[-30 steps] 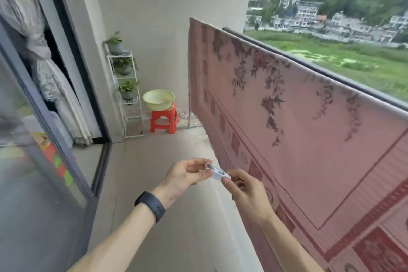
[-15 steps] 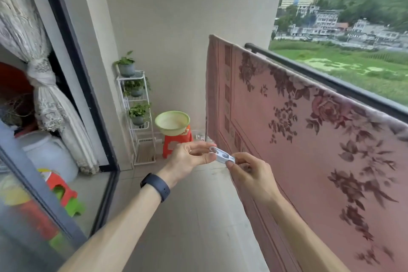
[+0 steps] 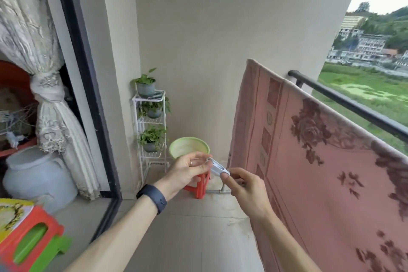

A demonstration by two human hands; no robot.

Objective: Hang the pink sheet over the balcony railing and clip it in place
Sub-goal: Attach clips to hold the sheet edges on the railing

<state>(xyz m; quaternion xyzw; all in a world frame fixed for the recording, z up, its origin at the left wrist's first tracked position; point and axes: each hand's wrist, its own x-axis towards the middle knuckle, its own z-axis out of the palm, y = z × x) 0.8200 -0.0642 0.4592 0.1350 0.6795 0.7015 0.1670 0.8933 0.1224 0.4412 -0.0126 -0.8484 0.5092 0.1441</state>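
The pink sheet [image 3: 309,161] with a dark floral print hangs draped over the black balcony railing [image 3: 344,101] on the right. A small white clip [image 3: 217,166] sits between my two hands in front of me, left of the sheet. My left hand [image 3: 187,172] pinches one end of the clip. My right hand [image 3: 242,190] pinches the other end with fingertips. Both hands are clear of the sheet and below the rail's height.
A white wire rack [image 3: 151,130] with potted plants stands in the far corner. Beside it, a green basin [image 3: 188,147] rests on a red stool [image 3: 199,185]. A glass sliding door [image 3: 88,95] with curtain lies left; a stacked coloured stool [image 3: 31,240] is at bottom left.
My view has swung left and up along the sheet toward its far end. Both hands kept hold of the clip and stayed together in front of me.
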